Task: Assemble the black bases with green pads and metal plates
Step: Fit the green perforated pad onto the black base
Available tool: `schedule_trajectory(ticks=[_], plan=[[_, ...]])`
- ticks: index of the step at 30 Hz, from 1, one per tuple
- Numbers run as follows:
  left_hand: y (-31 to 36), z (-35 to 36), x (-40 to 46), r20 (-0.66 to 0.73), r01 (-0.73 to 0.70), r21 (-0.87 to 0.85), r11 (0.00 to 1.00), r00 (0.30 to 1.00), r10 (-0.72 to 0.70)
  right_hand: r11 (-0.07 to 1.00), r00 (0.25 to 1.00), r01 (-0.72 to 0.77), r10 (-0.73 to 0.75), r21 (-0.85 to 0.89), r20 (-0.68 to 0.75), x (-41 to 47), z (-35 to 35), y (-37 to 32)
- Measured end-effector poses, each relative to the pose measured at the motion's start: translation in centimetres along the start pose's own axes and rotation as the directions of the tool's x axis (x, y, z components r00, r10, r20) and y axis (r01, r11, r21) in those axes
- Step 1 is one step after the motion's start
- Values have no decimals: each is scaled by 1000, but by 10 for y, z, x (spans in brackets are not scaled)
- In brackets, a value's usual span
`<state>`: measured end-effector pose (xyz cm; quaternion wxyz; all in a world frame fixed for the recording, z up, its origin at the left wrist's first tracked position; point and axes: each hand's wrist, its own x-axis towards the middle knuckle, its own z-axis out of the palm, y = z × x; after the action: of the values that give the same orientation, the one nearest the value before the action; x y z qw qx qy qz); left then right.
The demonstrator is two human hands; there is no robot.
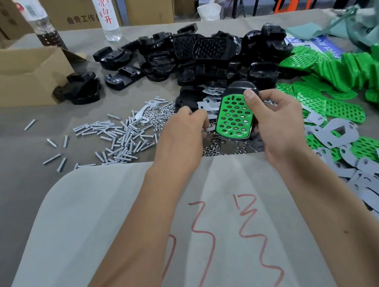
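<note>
My right hand [278, 128] grips a black base [240, 87] that has a perforated green pad [233, 116] fitted on its face, held upright above the table. My left hand [184, 132] is beside it, fingers curled down over the scattered small nuts [212, 150]; what it pinches is hidden. A pile of black bases [202, 57] lies behind. Loose green pads [348, 71] fill the right side. Grey metal plates [338, 132] spread at the right, with more plates behind the held base.
Silver bolts [117, 139] are strewn left of my hands. A cardboard box [24, 73] stands at the left with a black base [81, 89] against it. Two water bottles [108, 12] stand at the back. A pale sheet with red marks [201, 221] covers the near edge.
</note>
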<state>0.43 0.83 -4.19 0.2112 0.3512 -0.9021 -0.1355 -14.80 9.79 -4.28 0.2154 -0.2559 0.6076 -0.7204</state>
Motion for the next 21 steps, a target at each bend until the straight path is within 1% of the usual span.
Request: schedule_trajectory(ticks=[5, 7, 9, 11, 14, 16, 19, 21], plan=[[-3, -1, 1, -54, 83, 11, 997, 995, -82, 1000, 1000, -1, 1, 2, -22, -1, 1, 0], [-4, -3, 2, -65, 128, -46, 991, 989, -131, 1000, 1000, -1, 1, -2, -29, -1, 1, -1], [-7, -6, 2, -44, 143, -95, 985, 988, -147, 1000, 1000, 4, -4, -11, -31, -2, 1, -3], [-9, -9, 2, -8, 132, -97, 986, 991, -134, 999, 1000, 12, -13, -31, -27, -3, 1, -4], [-9, -11, 3, 53, 140, -33, 990, 989, -138, 997, 999, 28, -30, -65, -23, -4, 3, -5], [-9, -11, 3, 47, 145, 0, 989, 988, -145, 996, 999, 30, -32, -80, -26, -4, 2, -4], [-8, -12, 2, 32, 173, -18, 985, 985, -172, 991, 999, 35, -39, -128, -30, -3, 1, -3], [-9, -13, 0, 0, 224, -43, 974, 975, -224, 986, 998, 44, -49, -162, -26, -2, 1, -2]])
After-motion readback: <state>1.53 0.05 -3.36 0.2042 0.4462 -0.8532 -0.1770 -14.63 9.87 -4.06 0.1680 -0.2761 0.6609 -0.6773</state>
